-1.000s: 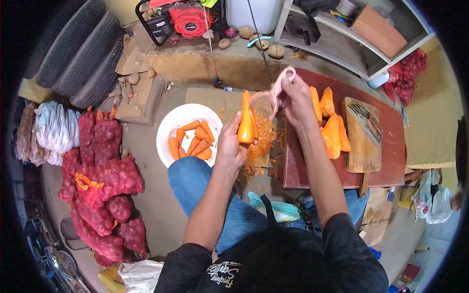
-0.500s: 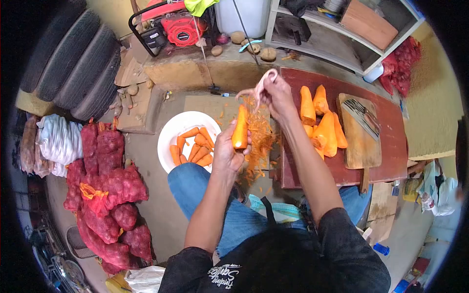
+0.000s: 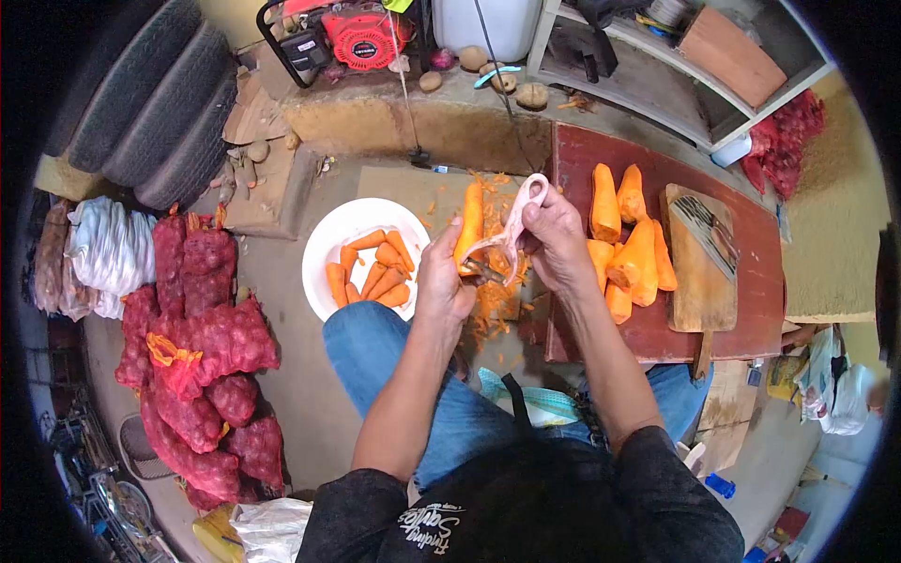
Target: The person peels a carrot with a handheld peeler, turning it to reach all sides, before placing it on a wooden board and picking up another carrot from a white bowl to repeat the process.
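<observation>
My left hand [image 3: 443, 284] is closed around a carrot [image 3: 471, 216], which points away from me. In my right hand [image 3: 560, 242] is a pale pink Y-shaped peeler [image 3: 515, 225], its head at the carrot's near end. Orange peelings [image 3: 497, 305] lie on the floor below my hands. To the left, a white basin [image 3: 321, 246] holds several small carrots [image 3: 385, 272]. Large peeled carrots [image 3: 641, 258] rest on the red table [image 3: 582, 338] at my right, beside a wooden cutting board [image 3: 699, 305] with a knife [image 3: 723, 239] on it.
Red mesh sacks [image 3: 211, 338] are piled at the left, below stacked tires [image 3: 178, 113]. A red machine [image 3: 364, 39] stands on the ledge, with several potatoes [image 3: 531, 96] nearby. A metal shelf [image 3: 648, 98] is at the back right.
My right hand has brought the peeler down and toward me, from beyond the carrot's far tip to its near end. My left hand still holds the carrot, shifted slightly right.
</observation>
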A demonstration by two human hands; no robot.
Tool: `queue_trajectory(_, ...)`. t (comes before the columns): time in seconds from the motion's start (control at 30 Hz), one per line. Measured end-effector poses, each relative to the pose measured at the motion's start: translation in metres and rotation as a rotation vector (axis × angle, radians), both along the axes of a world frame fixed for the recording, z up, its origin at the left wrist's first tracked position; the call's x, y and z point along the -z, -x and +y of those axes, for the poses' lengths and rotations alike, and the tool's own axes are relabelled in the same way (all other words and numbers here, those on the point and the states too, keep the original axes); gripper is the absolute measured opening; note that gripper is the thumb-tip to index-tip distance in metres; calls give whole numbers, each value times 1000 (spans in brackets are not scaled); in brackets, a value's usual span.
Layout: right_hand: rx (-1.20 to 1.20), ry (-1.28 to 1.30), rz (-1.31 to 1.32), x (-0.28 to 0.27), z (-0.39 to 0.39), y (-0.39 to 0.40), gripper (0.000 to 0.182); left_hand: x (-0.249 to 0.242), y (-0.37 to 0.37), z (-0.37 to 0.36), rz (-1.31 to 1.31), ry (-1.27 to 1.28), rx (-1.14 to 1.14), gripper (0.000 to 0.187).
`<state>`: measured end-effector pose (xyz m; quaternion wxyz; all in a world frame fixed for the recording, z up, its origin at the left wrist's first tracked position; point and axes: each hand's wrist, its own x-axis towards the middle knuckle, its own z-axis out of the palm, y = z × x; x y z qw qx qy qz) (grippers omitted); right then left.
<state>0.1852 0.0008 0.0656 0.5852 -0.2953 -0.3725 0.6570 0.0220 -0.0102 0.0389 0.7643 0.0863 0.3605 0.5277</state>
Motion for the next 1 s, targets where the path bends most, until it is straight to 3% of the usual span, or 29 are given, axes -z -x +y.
queue_trajectory(0.13, 207, -24, 34, 18, 49, -16, 20, 1, 9, -6, -45, -59, 97, 26)
queue_trajectory(0.27, 244, -77, -30, 3, 63, -26, 16, -6, 5, -6, -114, -50, 97, 27)
queue_trajectory(0.4, 56, -3, 22, -8, 12, -1, 23, -1, 6, -2, -124, -86, 78, 36)
queue_trajectory(0.43, -82, 17, 26, -1, 5, -6, 27, -1, 6, -2, -129, -84, 87, 37)
queue_trajectory(0.57, 108, -1, 100, 13, 32, -5, 20, 0, 7, -6, -118, -93, 124, 34)
queue_trajectory(0.67, 243, -95, -141, 43, 83, -36, 18, -5, 13, -7, -118, -91, 128, 33)
queue_trajectory(0.77, 314, -19, -73, 32, 91, -48, 17, -10, 12, -8, -121, -96, 134, 33)
queue_trajectory(1.0, 109, 3, -65, 0, 40, -19, 17, -10, 2, -9, 63, -143, 116, 32)
